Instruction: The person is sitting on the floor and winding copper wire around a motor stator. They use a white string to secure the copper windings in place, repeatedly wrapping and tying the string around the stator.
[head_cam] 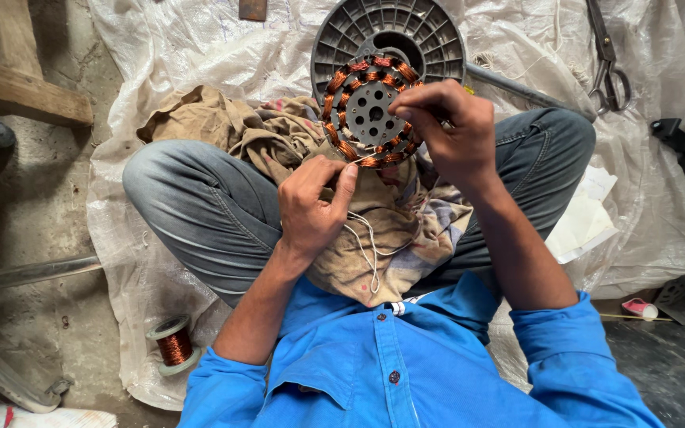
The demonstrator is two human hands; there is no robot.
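A round motor stator [371, 112] with copper windings around a grey holed core stands tilted over my lap. My right hand [447, 127] grips its right rim, fingers curled onto the coils. My left hand [311, 204] pinches a white string [369, 246] just below the stator's lower edge; the string's loose end hangs down over a brown cloth [263, 139] spread across my crossed legs in grey jeans.
A grey plastic spool disc [390, 32] lies behind the stator. Scissors [608, 67] lie at the top right on white plastic sheeting [160, 47]. A small copper wire spool [174, 345] stands at the lower left. Wooden beams [17, 79] sit at the top left.
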